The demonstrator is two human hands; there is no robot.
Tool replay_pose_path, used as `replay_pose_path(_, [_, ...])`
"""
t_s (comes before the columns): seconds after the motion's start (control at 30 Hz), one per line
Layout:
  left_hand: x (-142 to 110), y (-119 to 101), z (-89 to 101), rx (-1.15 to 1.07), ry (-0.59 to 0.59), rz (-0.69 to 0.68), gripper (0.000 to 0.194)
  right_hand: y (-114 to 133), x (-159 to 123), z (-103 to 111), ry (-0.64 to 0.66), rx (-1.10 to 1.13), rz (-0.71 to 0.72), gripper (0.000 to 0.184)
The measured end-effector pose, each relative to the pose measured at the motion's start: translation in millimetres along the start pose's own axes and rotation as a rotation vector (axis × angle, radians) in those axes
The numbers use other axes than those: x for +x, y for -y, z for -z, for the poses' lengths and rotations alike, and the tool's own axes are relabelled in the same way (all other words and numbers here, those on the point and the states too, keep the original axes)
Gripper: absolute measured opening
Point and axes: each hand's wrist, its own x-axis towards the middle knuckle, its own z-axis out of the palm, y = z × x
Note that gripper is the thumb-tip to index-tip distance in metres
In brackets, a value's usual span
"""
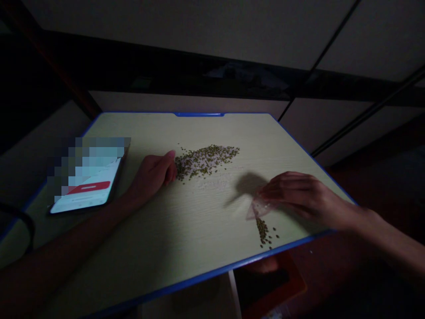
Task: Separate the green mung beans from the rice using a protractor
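Observation:
A mixed pile of green beans and white grains (207, 159) lies spread on the light tabletop (186, 221). At the pile's left end rests my left hand (157, 173), its fingers curled closed and its thumb uppermost; whatever they may hold is hidden. My right hand (295, 192) pinches a clear piece of plastic (259, 208), which looks like a small bag, low over the right side of the table. Just below the plastic is a narrow heap of green beans (261, 230), with a few loose ones beside it. Faint white grains (215, 181) lie between the hands.
On the left, a tablet (89, 195) with a lit screen lies beyond my left forearm. A blue rim (199, 115) edges the table. Pale cabinet panels (206, 35) stand behind it. Below the near edge are a pale open box (192, 297) and an orange-red object (295, 274).

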Motion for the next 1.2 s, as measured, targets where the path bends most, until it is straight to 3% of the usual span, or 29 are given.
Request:
replay_pose_path(0.17, [0.0, -0.7, 0.3, -0.016, 0.007, 0.008, 0.055, -22.4, 14.1, 11.1, -0.003, 0.162, -0.377, 0.027])
replay_pose_path(0.37, [-0.4, -3.2, -0.4, -0.010, 0.006, 0.016, 0.054, -39.3, 17.3, -4.3, 0.024, 0.348, -0.499, 0.031])
replay_pose_path(0.63, [-1.1, -5.4, -0.2, -0.008, 0.017, 0.026, 0.052, -31.2, 18.7, -16.2, 0.076, 0.532, -0.492, 0.025])
replay_pose_path(1.2, [-3.2, -14.4, -0.2, 0.021, 0.008, 0.059, 0.050, 0.0, -1.0, -14.0, 0.141, 0.557, -0.394, 0.025])
